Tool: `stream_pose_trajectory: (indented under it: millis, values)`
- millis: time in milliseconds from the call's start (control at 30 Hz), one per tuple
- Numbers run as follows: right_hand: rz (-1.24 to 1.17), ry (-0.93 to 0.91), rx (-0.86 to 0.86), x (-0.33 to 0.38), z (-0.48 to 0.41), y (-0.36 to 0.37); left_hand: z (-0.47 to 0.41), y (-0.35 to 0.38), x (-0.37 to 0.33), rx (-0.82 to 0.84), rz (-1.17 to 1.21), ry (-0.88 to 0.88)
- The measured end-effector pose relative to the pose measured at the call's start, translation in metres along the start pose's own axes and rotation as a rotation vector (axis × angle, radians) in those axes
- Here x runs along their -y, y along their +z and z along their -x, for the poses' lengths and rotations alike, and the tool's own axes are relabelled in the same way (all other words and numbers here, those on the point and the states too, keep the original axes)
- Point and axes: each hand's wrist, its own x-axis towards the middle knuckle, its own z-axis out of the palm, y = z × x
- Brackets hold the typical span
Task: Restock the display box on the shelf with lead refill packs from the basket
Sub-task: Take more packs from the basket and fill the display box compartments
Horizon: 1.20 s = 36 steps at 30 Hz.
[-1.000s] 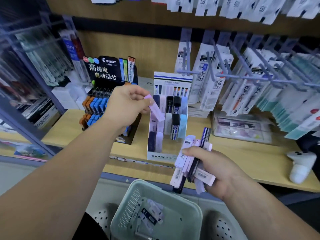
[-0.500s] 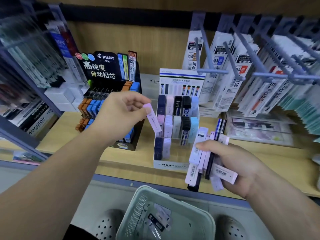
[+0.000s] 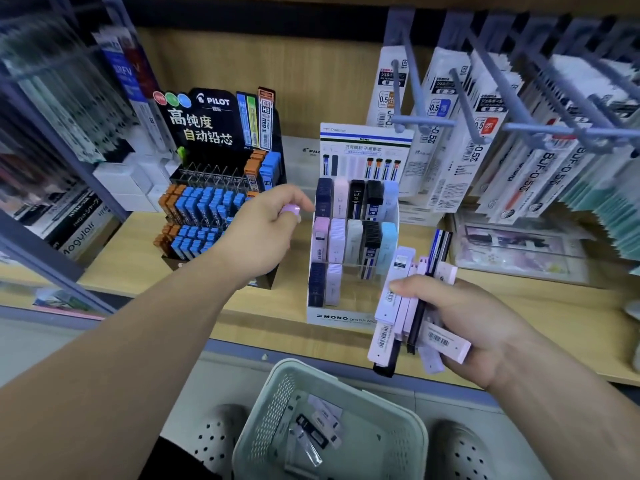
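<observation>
Head view, left hand [image 3: 263,233] now nearer the display box [image 3: 341,318], at 9 o'clock, fingers clamped on a pink lead refill pack [image 3: 290,210], mostly hidden, right hand [image 3: 478,327] gripping a pack bundle [image 3: 398,299] at 4 o'clock

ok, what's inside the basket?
A loose pile of lead refill packs lies on the floor of the basket, pale and dark ones. Its near end runs out of frame, so a count isn't possible.

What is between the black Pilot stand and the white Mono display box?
In the head view, the left hand, holding a pink refill pack, is there, above bare wooden shelf.
</observation>
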Motion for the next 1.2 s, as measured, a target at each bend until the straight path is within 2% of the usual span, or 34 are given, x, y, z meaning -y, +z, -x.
stream_pose_trajectory:
  millis: [133, 400, 633, 900, 1033, 1200]
  values:
    - [0.012, 0.011, -0.016, -0.003, 0.002, 0.001, -0.001, 0.014, 0.007, -0.134, -0.172, 0.1]
    - [0.028, 0.004, -0.009, -0.004, 0.006, 0.001, -0.007, 0.023, 0.016, -0.218, -0.504, 0.299]
    - [0.014, 0.0, -0.006, -0.002, 0.007, 0.002, -0.009, 0.023, 0.02, -0.232, -0.494, 0.363]
    - [0.041, 0.0, -0.01, -0.003, 0.005, -0.004, -0.001, 0.009, 0.0, -0.174, -0.173, 0.232]
    - [0.043, -0.005, -0.013, -0.004, 0.003, -0.004, -0.002, 0.001, 0.0, -0.135, -0.19, 0.268]
    - [0.008, -0.008, -0.01, -0.003, 0.005, 0.001, 0.0, 0.003, 0.004, -0.137, -0.326, 0.342]
